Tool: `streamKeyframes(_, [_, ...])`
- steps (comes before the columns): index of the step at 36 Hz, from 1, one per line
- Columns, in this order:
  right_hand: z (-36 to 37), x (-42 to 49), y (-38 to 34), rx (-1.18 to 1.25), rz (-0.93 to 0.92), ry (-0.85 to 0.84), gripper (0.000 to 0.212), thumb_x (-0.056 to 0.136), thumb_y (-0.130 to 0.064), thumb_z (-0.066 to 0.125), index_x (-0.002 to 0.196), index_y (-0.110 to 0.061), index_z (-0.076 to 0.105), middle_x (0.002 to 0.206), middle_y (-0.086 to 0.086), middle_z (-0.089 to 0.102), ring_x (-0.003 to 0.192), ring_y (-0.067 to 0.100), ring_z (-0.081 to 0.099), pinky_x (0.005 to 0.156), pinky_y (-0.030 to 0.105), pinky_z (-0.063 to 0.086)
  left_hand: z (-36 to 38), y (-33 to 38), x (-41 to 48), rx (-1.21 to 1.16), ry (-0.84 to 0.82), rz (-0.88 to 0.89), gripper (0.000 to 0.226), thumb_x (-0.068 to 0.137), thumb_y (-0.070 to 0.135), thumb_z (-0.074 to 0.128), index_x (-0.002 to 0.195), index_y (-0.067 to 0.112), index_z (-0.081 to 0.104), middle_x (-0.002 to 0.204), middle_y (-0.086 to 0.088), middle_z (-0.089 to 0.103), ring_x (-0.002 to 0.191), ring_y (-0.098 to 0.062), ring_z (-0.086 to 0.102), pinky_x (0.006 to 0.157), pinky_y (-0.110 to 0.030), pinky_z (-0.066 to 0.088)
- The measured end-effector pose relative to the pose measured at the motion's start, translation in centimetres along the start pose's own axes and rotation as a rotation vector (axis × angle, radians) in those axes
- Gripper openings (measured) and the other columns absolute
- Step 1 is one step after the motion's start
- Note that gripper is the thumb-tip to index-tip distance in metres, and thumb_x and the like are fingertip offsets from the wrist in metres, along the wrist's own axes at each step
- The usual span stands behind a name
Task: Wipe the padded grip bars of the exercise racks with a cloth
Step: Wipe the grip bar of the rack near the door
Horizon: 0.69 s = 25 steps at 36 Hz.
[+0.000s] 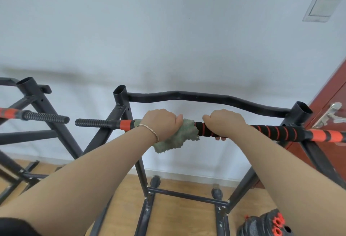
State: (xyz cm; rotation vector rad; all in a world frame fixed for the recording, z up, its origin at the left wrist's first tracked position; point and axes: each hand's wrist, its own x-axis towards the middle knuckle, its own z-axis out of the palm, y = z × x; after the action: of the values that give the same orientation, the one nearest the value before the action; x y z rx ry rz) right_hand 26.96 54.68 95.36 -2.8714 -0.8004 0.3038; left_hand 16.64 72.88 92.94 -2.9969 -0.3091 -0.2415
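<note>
On wooden floor (179, 217), black rack (206, 98)

Arms outstretched, left hand (162, 123) and right hand (225, 123) in overhand grips

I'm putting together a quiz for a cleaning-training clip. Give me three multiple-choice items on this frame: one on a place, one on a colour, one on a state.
1. Where is the cloth?
A. Wrapped round the padded bar under the left hand
B. In the right hand, off the bar
C. Hanging loose, touched by neither hand

2. What colour is the cloth?
A. White
B. Green
C. Red

3. What is the right hand doing?
A. Hanging free
B. Holding the cloth
C. Gripping the bare padding of the bar

Key:
1 A: the left hand grips the cloth round the bar.
2 B: its fuzzy surface is pale green.
3 C: its fingers curl round the black, orange-striped padding beside the cloth.
</note>
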Motion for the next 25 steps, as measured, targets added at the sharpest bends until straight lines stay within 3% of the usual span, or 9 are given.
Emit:
streamKeyframes(3, [-1.1,0.9,-0.9,0.170,0.048,-0.316,0.055,0.095,-0.039,0.026,0.085,-0.005,0.068,0.065,0.008,0.074,0.055,0.024,0.071,0.064,0.031,0.051,0.1,-0.3,0.0,-0.021,0.002,-0.020,0.057,0.100,0.040,0.015,0.060,0.015,0.047,0.056,-0.001,0.049,0.051,-0.019,0.045,0.048,-0.028,0.028])
streamKeyframes(5, [-1.2,1.1,-0.8,0.224,0.053,-0.345,0.054,0.096,-0.038,0.029,0.086,-0.001,0.067,0.067,0.012,0.073,0.051,0.027,0.065,0.060,0.032,0.052,0.2,-0.4,0.3,-0.058,-0.045,-0.022,0.052,0.099,0.038,0.016,0.068,0.014,0.049,0.059,-0.001,0.049,0.053,-0.019,0.045,0.049,-0.029,0.029])
streamKeyframes(8, [-0.6,0.9,-0.5,0.127,-0.059,-0.176,0.043,0.094,-0.032,0.031,0.081,-0.006,0.062,0.055,0.004,0.066,0.043,0.021,0.058,0.055,0.029,0.049,0.0,-1.0,1.1,-0.168,-0.164,-0.039,0.057,0.098,0.047,0.016,0.067,0.014,0.052,0.064,-0.003,0.053,0.061,-0.020,0.051,0.053,-0.032,0.032])
streamKeyframes(12, [2.5,-1.9,0.8,-0.352,-0.297,0.341,0.035,0.097,-0.024,0.024,0.081,-0.016,0.054,0.059,-0.004,0.048,0.054,0.022,0.048,0.052,0.028,0.042,-0.3,-1.8,1.4,-0.319,-0.303,-0.112,0.060,0.096,0.054,0.020,0.071,0.014,0.056,0.073,-0.004,0.059,0.068,-0.021,0.055,0.059,-0.034,0.037])
streamKeyframes(15, [4.2,-3.3,1.1,-0.262,-0.255,0.485,0.037,0.098,-0.025,0.037,0.066,-0.017,0.053,0.054,-0.004,0.042,0.048,0.021,0.040,0.047,0.031,0.040,-0.6,-1.8,0.8,-0.253,-0.278,-0.080,0.051,0.098,0.044,0.019,0.070,0.014,0.049,0.070,-0.004,0.054,0.063,-0.021,0.050,0.057,-0.033,0.036])
streamKeyframes(17, [3.2,-2.8,0.4,-0.263,-0.248,0.409,0.021,0.088,-0.019,0.057,0.068,-0.015,0.049,0.052,-0.004,0.040,0.046,0.021,0.042,0.043,0.026,0.031,-0.8,-1.4,0.3,-0.172,-0.202,-0.046,0.034,0.097,0.028,0.022,0.073,0.014,0.041,0.067,-0.004,0.047,0.058,-0.020,0.040,0.053,-0.031,0.031])
streamKeyframes(19, [1.5,-1.0,-0.1,-0.146,-0.118,0.189,0.015,0.087,-0.024,0.051,0.076,-0.013,0.050,0.057,-0.003,0.052,0.053,0.023,0.054,0.048,0.026,0.031,-0.9,-0.9,-0.1,-0.185,-0.135,-0.057,0.017,0.093,0.015,0.029,0.080,0.012,0.039,0.068,-0.004,0.045,0.059,-0.020,0.037,0.050,-0.030,0.030])
streamKeyframes(23, [-1.0,1.1,-1.4,0.172,0.022,-0.354,0.057,0.091,-0.043,0.026,0.084,-0.006,0.069,0.065,0.008,0.074,0.056,0.022,0.072,0.065,0.031,0.051,-0.8,-0.8,-0.4,-0.106,-0.096,-0.075,0.028,0.096,0.018,0.025,0.079,0.011,0.046,0.066,-0.003,0.047,0.059,-0.022,0.043,0.051,-0.029,0.031])
streamKeyframes(25, [-1.2,1.5,-1.6,0.205,0.044,-0.414,0.061,0.090,-0.045,0.027,0.083,-0.003,0.070,0.066,0.012,0.074,0.053,0.027,0.069,0.061,0.031,0.051,-0.6,-0.6,-0.4,-0.095,-0.057,-0.056,0.029,0.096,0.017,0.025,0.082,0.010,0.050,0.065,-0.003,0.046,0.058,-0.022,0.043,0.051,-0.028,0.031])
